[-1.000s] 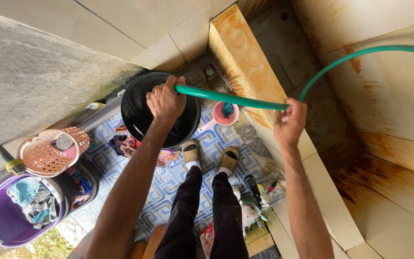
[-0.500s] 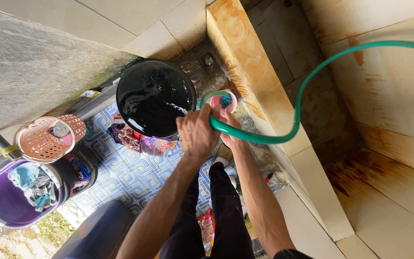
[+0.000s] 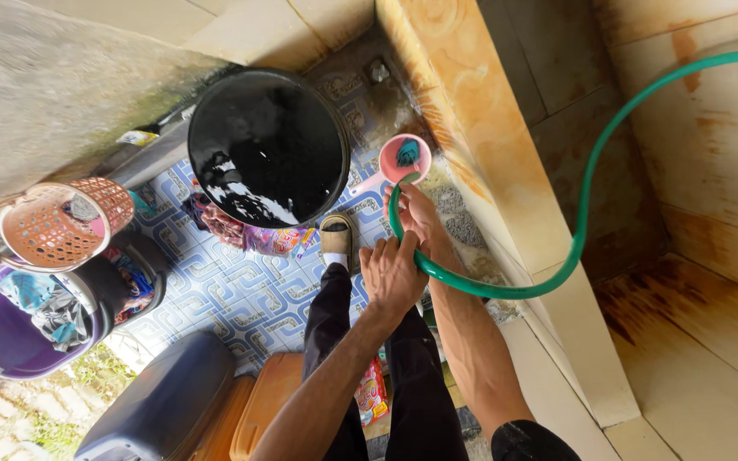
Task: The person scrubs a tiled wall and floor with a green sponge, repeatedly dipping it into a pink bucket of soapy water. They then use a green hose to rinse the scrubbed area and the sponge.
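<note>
Open tiled floor (image 3: 241, 299) left of the legs; black tub (image 3: 266, 145), pink scoop (image 3: 405, 158), perhaps clutter ahead.

I see floor (image 3: 241, 294): blue-and-white patterned tiles, wet | walls (image 3: 728, 145): cream tiles, rust-brown stains | ledge (image 3: 506, 188): tiled, orange-stained, runs from the corner | wall at left (image 3: 36, 94): rough grey concrete | light: daylight, soft | lower left: paving and some grass (image 3: 10, 418)

tub (image 3: 266, 145) left of scoop (image 3: 405, 157), basket (image 3: 55, 224) farther left, hose (image 3: 506, 288) right
</note>
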